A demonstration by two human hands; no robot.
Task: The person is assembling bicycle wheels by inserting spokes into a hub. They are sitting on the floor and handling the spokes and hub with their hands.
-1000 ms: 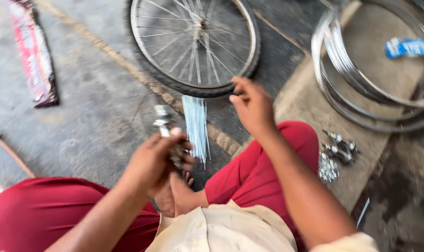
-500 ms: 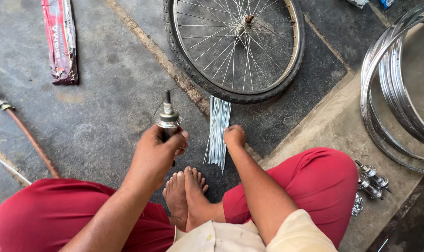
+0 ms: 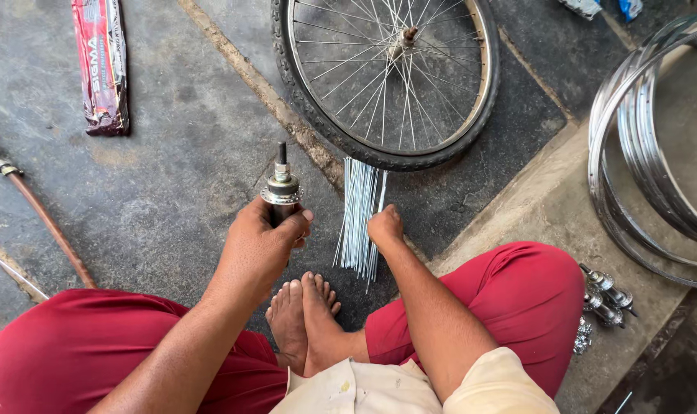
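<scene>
My left hand (image 3: 258, 245) grips a metal wheel hub (image 3: 281, 190) and holds it upright, axle pointing up, above the floor. My right hand (image 3: 385, 228) rests with closed fingertips on a bundle of thin silver spokes (image 3: 359, 215) that lies on the dark floor; whether it grips a spoke I cannot tell. A spoked bicycle wheel with tyre (image 3: 385, 77) lies flat just beyond the spokes. I sit on the floor in red trousers, bare feet (image 3: 306, 314) together between both hands.
Several bare chrome rims (image 3: 639, 153) are stacked on the raised concrete ledge at right, with more hubs (image 3: 605, 295) by my right knee. A long red packet (image 3: 99, 65) lies at far left, and a brown hose (image 3: 45, 222) runs along the left floor.
My right hand has come down from the wheel's edge to the spoke bundle. My left hand has steadied the hub upright. The view has shifted so the wheel sits more central.
</scene>
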